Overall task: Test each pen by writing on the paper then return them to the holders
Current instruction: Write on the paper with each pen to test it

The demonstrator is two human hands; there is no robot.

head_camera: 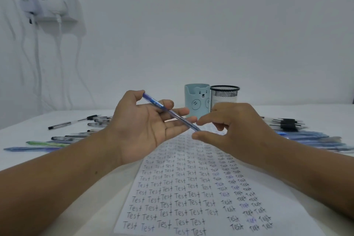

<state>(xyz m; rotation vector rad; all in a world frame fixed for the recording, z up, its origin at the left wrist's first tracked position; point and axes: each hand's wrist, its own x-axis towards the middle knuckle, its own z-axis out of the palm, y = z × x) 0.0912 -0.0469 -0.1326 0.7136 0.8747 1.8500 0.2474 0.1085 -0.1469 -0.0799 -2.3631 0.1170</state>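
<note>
- Blue pen, slim, with a darker blue upper barrel bearing a pale printed band and a clear lower barrel; held aslant above the far end of the paper, upper end far-left, tip near-right.
- Left hand, palm up, fingers loosely extended; thumb and curled forefinger pinching the pen near its upper end, barrel lying across the other fingers.
- Right hand, blurred, thumb and forefinger set apart around the pen's tip end; actual contact cannot be told.
- Paper covered in rows of handwritten "Test", mostly black, a few in blue.
- Pale blue bear-faced holder and black mesh holder, side by side at the far end of the paper.
- Loose pens on the left and on the right of the white table.
</note>
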